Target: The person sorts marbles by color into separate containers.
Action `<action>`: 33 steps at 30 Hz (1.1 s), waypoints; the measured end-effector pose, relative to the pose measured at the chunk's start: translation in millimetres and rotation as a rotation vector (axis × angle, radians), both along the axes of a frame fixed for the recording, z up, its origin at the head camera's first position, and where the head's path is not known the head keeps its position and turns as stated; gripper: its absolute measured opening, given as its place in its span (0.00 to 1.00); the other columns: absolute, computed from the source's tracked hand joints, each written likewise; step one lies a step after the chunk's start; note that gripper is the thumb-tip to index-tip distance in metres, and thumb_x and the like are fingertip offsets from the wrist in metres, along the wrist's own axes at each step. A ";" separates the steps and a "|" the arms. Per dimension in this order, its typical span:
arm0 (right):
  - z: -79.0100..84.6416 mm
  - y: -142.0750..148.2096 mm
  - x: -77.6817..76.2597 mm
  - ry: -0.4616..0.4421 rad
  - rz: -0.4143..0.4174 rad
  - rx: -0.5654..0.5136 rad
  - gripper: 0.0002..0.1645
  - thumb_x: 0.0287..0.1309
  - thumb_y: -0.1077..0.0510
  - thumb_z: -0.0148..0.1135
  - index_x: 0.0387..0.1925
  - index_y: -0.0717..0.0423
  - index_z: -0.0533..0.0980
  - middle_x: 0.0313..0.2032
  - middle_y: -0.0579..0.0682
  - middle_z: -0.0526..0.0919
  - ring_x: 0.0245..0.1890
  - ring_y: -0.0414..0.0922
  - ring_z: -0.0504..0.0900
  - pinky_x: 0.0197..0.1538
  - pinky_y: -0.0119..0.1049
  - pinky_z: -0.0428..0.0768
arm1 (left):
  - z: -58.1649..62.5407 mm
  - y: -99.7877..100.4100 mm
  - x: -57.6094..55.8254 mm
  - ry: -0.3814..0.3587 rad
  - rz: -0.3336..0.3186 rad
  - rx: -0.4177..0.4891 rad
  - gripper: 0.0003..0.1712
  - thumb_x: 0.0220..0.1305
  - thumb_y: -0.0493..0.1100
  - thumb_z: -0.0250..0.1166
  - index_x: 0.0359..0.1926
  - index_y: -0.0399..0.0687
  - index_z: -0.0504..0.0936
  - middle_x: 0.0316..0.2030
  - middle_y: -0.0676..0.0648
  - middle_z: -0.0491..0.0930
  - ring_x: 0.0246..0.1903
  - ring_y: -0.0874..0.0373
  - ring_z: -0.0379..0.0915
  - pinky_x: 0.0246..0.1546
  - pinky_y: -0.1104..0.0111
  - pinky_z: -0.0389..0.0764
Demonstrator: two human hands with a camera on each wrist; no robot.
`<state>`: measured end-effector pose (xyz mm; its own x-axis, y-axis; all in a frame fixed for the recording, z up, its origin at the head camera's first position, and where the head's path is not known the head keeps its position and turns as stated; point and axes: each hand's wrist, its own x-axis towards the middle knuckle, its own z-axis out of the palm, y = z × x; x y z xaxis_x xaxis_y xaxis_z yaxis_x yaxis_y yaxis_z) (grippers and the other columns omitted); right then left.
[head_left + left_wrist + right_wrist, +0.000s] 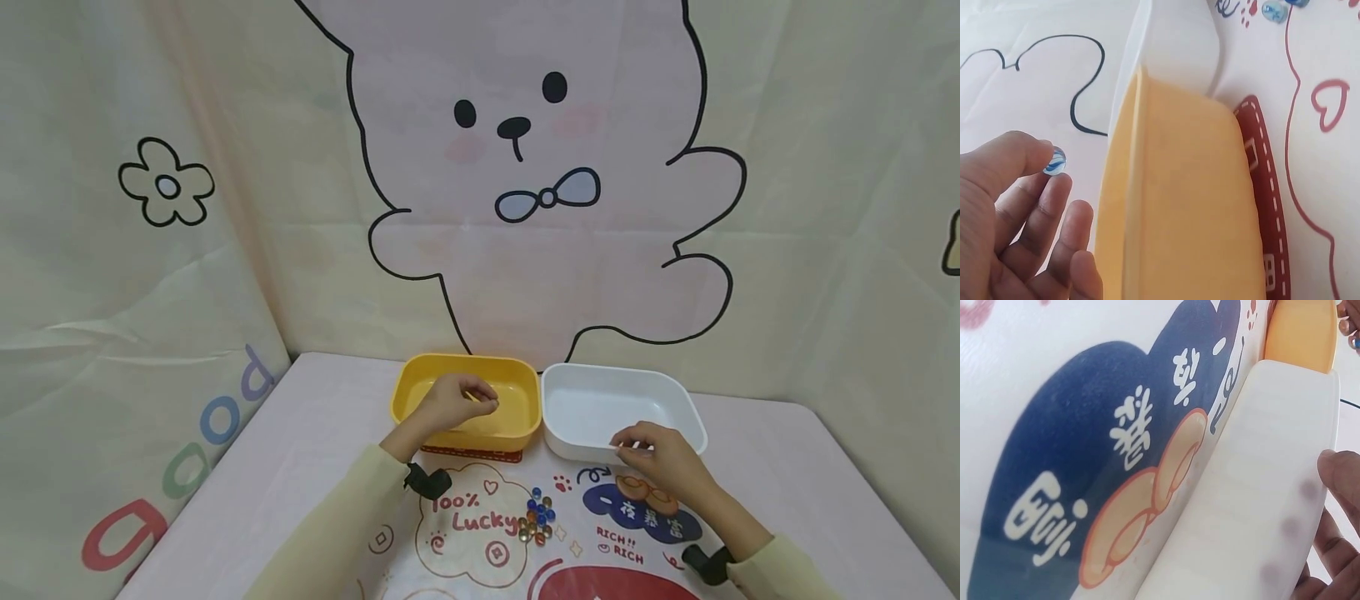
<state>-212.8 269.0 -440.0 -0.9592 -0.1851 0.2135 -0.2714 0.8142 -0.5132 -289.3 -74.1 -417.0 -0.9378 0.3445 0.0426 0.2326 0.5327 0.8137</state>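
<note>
Trays (517,408) — two, left hand (453,402) — one marble (1055,162)

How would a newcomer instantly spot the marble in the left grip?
On the table, beside the white tray, sits a yellow tray. Over it, the left grip pinches a clear marble with blue swirls. Unlike the marbles clustered on the table, this one is held in the air.

Left tray (517,408) and right tray (600,400) stand side by side on the table (315,417); marbles (542,519) lie before them.
</note>
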 end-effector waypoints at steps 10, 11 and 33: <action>0.2 0.4 0.4 -0.011 0.000 -0.010 0.07 0.54 0.60 0.67 0.35 0.45 0.83 0.36 0.42 0.84 0.31 0.37 0.75 0.31 0.26 0.77 | -17.5 -1.8 -24.5 -0.012 0.044 -0.010 0.06 0.57 0.49 0.70 0.35 0.56 0.86 0.33 0.55 0.83 0.33 0.58 0.74 0.34 0.69 0.76; 0.3 0.4 0.3 -0.012 0.001 -0.008 0.07 0.54 0.60 0.67 0.35 0.45 0.83 0.36 0.42 0.84 0.31 0.37 0.75 0.31 0.26 0.77 | -18.8 -1.9 -26.0 -0.017 0.048 -0.009 0.06 0.57 0.48 0.70 0.35 0.56 0.86 0.33 0.55 0.83 0.33 0.58 0.74 0.34 0.69 0.75; 1.2 1.1 -0.5 -0.026 0.018 -0.013 0.07 0.55 0.60 0.67 0.36 0.45 0.83 0.37 0.43 0.84 0.32 0.38 0.76 0.31 0.26 0.78 | -40.4 0.7 -49.2 -0.233 0.198 0.096 0.06 0.55 0.42 0.72 0.36 0.49 0.86 0.34 0.49 0.83 0.30 0.56 0.78 0.34 0.69 0.80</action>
<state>-213.3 270.2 -438.8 -0.9610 -0.1995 0.1914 -0.2723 0.8027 -0.5306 -338.5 -73.4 -457.4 -0.9745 0.1595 -0.1577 -0.0662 0.4674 0.8815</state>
